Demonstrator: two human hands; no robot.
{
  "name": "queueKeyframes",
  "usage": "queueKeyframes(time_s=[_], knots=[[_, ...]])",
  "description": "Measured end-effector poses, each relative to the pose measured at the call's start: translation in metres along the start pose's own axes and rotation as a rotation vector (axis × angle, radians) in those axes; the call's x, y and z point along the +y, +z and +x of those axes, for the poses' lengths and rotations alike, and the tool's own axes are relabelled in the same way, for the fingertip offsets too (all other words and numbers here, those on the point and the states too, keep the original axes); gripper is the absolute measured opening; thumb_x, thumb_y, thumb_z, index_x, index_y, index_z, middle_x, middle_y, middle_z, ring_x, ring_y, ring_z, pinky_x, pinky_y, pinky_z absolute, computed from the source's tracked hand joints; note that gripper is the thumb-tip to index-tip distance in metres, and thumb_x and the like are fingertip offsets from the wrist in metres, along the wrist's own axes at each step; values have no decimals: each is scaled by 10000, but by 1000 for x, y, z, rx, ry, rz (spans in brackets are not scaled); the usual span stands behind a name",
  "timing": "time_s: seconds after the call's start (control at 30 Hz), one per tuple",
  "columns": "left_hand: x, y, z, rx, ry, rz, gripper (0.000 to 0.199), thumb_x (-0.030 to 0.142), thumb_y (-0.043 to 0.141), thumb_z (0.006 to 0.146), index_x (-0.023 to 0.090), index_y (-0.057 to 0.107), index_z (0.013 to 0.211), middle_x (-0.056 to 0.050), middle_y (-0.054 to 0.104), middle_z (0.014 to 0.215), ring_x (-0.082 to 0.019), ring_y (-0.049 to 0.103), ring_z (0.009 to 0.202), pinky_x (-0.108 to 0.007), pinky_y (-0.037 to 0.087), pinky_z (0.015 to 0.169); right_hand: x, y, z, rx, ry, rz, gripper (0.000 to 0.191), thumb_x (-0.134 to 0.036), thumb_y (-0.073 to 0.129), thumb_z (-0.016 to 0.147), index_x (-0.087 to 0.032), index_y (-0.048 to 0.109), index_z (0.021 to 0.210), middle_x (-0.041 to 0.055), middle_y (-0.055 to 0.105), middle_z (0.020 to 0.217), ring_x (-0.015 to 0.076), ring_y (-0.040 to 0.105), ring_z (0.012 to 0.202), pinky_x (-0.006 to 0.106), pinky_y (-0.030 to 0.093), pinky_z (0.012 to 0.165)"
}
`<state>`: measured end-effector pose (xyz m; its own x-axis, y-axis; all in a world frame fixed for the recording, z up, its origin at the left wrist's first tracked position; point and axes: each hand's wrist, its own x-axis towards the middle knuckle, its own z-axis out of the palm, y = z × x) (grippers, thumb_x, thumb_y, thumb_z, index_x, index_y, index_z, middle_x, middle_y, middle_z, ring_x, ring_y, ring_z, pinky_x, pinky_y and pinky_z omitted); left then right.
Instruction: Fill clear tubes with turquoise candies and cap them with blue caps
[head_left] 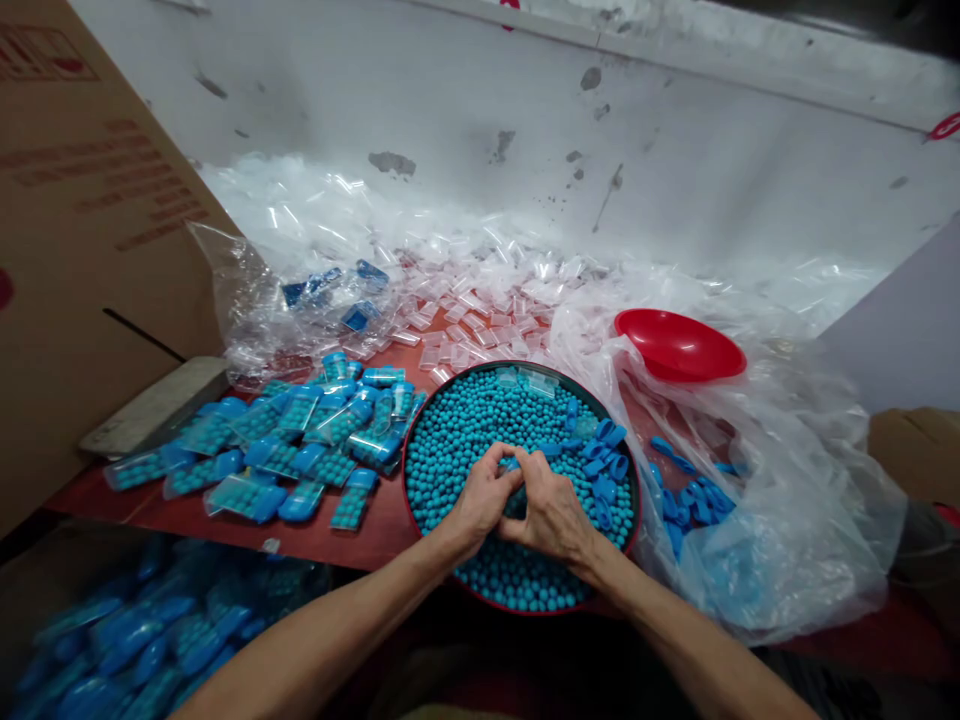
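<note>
Over a round basin (409,500) filled with small blue beads (465,430), my left hand (484,497) and my right hand (553,508) meet with thumbs and fingertips together. Both are closed around something small; a bluish bit shows between the fingertips, but its kind is mostly hidden. Several blue caps (606,465) lie on the beads to the right of my hands. Near the basin's far rim, clear plastic pieces (536,381) rest on the beads. Left of the basin, clear containers (300,410) with blue caps and blue beads inside are heaped on the red table (315,540).
Loose clear plastic cases (472,325) spread behind the basin. A red bowl (679,345) sits on plastic bags (810,450) at right, near more blue caps (697,500). A cardboard box (97,220) stands left; below the table edge are more filled containers (135,630). A wall (450,120) closes the back.
</note>
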<state>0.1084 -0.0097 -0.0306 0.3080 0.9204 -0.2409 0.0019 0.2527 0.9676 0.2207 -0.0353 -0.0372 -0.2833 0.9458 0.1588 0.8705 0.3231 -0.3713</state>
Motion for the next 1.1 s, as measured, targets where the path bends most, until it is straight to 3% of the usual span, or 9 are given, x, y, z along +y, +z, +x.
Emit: queueKeyframes(time_s=[0.13,0.27,0.37,0.5,0.6,0.7,0.83,0.93,1.1], knots=[[-1,-10,-1,-20,56,121,161,275,516,708,172,508,833,31,481,672,-106,429,634,-201,367,593,-14,0,-2,-63,28,7,707,-413,527,708,-108,244,1279,145,486,1028,232,569,748,347,480,581],[16,-52,-5,54,127,203,258,295,523,709,191,499,944,25,516,748,-111,473,681,-210,391,642,-7,-13,0,-62,-23,6,734,-421,496,758,-184,123,1344,161,368,1252,251,536,944,353,479,689],[33,-106,-9,280,208,333,341,350,486,742,200,454,1047,29,498,721,-110,479,639,-201,387,589,22,-27,6,-7,51,-76,476,-297,406,833,-186,306,1285,108,513,1100,213,529,949,321,460,745],[43,-175,-13,660,108,912,496,380,440,768,192,357,1219,-28,553,832,-182,529,739,-275,410,661,62,-38,28,-2,105,-208,300,-251,410,835,-151,522,1094,84,585,936,200,530,905,302,421,795],[44,-193,-10,887,89,1270,515,342,407,786,112,336,1241,-137,533,1048,-269,494,956,-373,384,806,74,-40,60,29,131,-252,302,-247,400,840,-151,506,1106,93,567,1004,196,496,960,293,385,826],[46,-169,5,816,293,1340,413,295,365,812,113,407,1180,-128,530,1095,-232,484,1001,-338,364,867,76,-36,93,-13,184,-307,361,-265,451,814,-166,451,1162,111,522,1082,217,463,995,319,368,824],[48,-103,53,405,483,1303,399,235,405,786,144,412,1175,-98,512,1145,-203,463,1035,-321,350,898,76,-23,114,-70,173,-330,360,-260,510,777,-196,481,1130,102,522,1069,224,472,956,312,382,768],[47,-61,99,113,523,1377,477,104,400,738,144,372,1212,-115,427,1246,-219,384,1131,-356,327,920,75,-16,112,-82,129,-330,295,-223,442,821,-215,498,1110,77,531,1042,180,486,921,266,379,761],[36,-33,132,-60,551,1408,365,48,379,716,196,532,1012,-75,557,1030,-226,424,1070,-371,376,847,74,-20,87,-76,113,-335,281,-234,455,815,-207,525,1086,77,533,1031,183,485,922,260,377,769]])
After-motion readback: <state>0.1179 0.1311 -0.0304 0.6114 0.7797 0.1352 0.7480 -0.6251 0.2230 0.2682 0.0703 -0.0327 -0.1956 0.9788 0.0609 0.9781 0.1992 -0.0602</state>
